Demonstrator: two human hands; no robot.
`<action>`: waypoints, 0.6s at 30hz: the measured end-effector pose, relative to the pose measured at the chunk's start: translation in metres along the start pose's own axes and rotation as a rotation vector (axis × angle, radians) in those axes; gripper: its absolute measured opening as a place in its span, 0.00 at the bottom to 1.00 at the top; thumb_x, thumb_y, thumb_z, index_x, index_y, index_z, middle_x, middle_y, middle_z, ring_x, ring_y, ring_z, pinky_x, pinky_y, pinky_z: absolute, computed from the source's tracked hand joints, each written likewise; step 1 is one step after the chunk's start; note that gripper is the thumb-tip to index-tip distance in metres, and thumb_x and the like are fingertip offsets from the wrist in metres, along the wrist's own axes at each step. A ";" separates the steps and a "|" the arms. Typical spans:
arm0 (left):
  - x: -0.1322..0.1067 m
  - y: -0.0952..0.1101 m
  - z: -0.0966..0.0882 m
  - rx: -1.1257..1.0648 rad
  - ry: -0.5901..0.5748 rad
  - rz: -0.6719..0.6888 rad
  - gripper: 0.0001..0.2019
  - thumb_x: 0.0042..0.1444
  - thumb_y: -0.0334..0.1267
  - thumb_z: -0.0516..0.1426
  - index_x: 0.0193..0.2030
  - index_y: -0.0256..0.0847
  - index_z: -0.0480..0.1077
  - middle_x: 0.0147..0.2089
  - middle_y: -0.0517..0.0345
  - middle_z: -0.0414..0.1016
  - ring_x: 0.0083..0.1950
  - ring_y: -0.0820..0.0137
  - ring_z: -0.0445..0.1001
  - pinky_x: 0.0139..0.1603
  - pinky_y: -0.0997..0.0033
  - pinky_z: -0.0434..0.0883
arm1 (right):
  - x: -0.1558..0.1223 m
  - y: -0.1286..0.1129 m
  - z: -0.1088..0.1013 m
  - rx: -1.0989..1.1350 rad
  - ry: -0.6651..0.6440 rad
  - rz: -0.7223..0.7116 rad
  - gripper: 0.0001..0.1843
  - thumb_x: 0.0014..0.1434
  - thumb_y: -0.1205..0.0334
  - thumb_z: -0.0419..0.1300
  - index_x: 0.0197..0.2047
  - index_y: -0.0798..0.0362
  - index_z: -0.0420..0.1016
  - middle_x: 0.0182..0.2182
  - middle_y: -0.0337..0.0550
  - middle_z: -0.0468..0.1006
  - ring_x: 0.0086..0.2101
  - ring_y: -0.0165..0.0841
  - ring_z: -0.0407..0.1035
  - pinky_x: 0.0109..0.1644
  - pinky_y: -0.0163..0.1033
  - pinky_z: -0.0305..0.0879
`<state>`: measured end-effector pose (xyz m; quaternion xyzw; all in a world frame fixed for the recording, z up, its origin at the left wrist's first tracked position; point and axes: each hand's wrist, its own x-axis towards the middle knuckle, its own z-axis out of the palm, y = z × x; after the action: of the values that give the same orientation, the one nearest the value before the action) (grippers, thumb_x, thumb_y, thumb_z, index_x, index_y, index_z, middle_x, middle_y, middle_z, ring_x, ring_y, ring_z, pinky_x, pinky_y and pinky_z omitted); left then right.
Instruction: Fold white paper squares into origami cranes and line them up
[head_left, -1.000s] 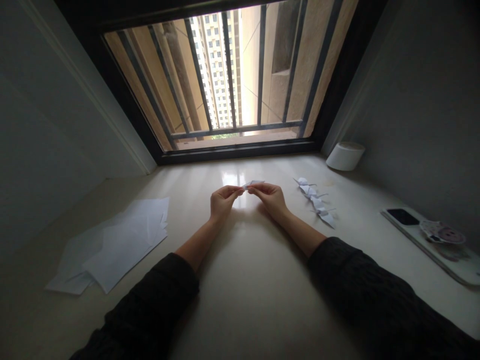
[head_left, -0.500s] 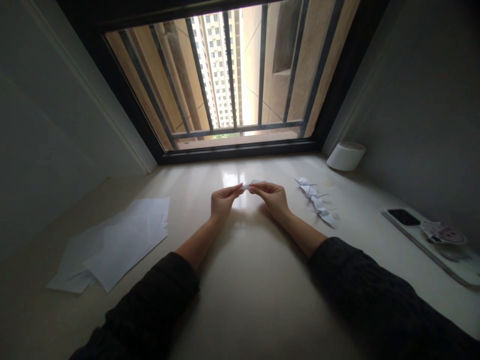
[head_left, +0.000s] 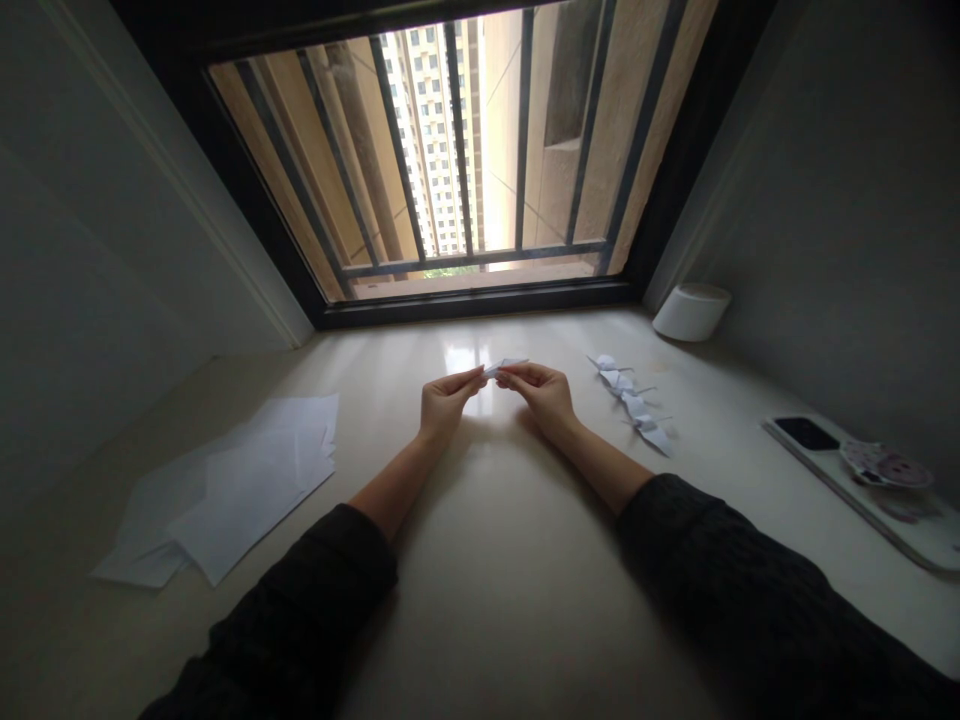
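Note:
A small folded piece of white paper is pinched between my two hands, just above the pale sill. My left hand grips its left end between thumb and fingertips. From the other side my right hand pinches it, and a pointed part shows beyond the fingers. Most of the paper's folds are hidden by my fingers. To the right of my right hand stands a row of several folded paper cranes, set close together on a slant.
Loose white paper sheets overlap on the left. A white, rounded container stands by the right wall. Nearer on the right lies a phone with a decorated grip on its back. A barred window closes off the far side.
Both hands stay nearly in place, still pinching the folded paper. Its pointed part behind the right fingers has shifted very slightly.

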<state>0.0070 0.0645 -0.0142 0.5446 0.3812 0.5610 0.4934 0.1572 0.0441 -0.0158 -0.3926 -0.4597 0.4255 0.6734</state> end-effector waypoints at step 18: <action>0.001 0.002 -0.001 0.038 -0.087 -0.094 0.21 0.40 0.45 0.66 0.41 0.37 0.76 0.36 0.50 0.79 0.39 0.65 0.76 0.42 0.66 0.69 | 0.000 0.003 0.003 0.093 0.080 -0.018 0.13 0.37 0.59 0.71 0.24 0.52 0.72 0.24 0.38 0.79 0.27 0.34 0.74 0.37 0.43 0.73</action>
<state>0.0057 0.0654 -0.0124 0.5593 0.3952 0.5056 0.5248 0.1540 0.0450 -0.0177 -0.3735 -0.4158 0.4243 0.7125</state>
